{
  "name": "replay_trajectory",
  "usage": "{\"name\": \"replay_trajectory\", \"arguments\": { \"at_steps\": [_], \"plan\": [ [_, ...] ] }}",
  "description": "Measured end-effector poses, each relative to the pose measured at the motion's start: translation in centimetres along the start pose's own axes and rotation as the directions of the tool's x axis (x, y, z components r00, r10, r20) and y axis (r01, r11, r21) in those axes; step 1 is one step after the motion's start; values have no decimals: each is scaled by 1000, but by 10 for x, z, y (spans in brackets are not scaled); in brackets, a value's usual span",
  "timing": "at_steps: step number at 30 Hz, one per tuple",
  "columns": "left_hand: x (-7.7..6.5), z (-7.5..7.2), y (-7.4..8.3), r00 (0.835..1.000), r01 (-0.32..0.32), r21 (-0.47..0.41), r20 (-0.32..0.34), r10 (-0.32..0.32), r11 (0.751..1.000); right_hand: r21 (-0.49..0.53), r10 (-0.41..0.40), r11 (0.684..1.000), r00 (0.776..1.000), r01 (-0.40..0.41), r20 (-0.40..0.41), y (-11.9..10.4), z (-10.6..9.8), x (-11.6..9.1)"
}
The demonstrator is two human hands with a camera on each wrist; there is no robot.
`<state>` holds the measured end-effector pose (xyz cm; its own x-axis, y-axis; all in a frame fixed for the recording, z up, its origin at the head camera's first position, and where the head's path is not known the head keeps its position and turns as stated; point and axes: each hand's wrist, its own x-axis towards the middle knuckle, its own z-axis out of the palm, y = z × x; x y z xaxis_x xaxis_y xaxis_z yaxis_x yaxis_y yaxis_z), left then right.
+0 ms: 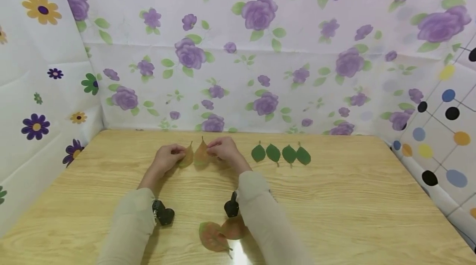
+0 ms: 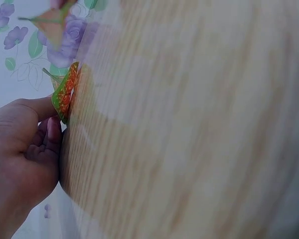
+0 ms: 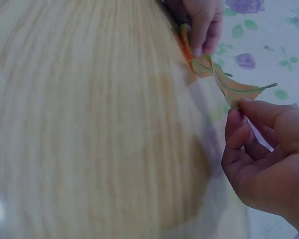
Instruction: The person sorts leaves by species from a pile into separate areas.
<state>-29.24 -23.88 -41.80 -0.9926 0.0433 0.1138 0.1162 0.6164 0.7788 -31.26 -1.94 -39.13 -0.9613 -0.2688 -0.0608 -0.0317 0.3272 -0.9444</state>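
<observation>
Near the table's far edge my left hand (image 1: 169, 158) pinches the edge of an orange-green leaf (image 1: 187, 156) between thumb and fingers. The left wrist view shows that leaf (image 2: 66, 94) tilted, with red-orange veining on one face and a green rim. Just to its right, my right hand (image 1: 224, 149) pinches a second orange leaf (image 1: 201, 155) by its right side. In the right wrist view this second leaf (image 3: 235, 89) is bent, its green midrib and stem showing, and it is raised off the wood. Both stems point away from me.
Several green leaves (image 1: 273, 153) lie in a row to the right of my right hand. Two reddish-green leaves (image 1: 213, 236) lie near the front, partly under my right forearm. The wooden table (image 1: 346, 199) meets a flowered cloth (image 1: 256, 70) behind.
</observation>
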Motion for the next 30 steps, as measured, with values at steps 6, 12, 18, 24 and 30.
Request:
{"name": "replay_trajectory", "arguments": {
  "at_steps": [6,12,18,24,30],
  "plan": [
    [2,0,3,1000,-4,-10,2,4,1000,-59,-31,998,997,27,-73,10,8,-1],
    [2,-1,2,1000,5,-8,-2,-5,1000,-98,-49,994,994,39,-101,10,8,-3],
    [0,-1,1,1000,18,-4,1,-18,1000,-125,-51,991,992,36,-119,9,9,-5],
    [-1,-1,0,1000,29,0,-3,-29,1000,-126,-64,991,991,49,-119,9,12,-6],
    [-2,0,-1,1000,24,-9,-2,-24,1000,-46,-44,998,995,40,-86,12,13,-6]
  ]
}}
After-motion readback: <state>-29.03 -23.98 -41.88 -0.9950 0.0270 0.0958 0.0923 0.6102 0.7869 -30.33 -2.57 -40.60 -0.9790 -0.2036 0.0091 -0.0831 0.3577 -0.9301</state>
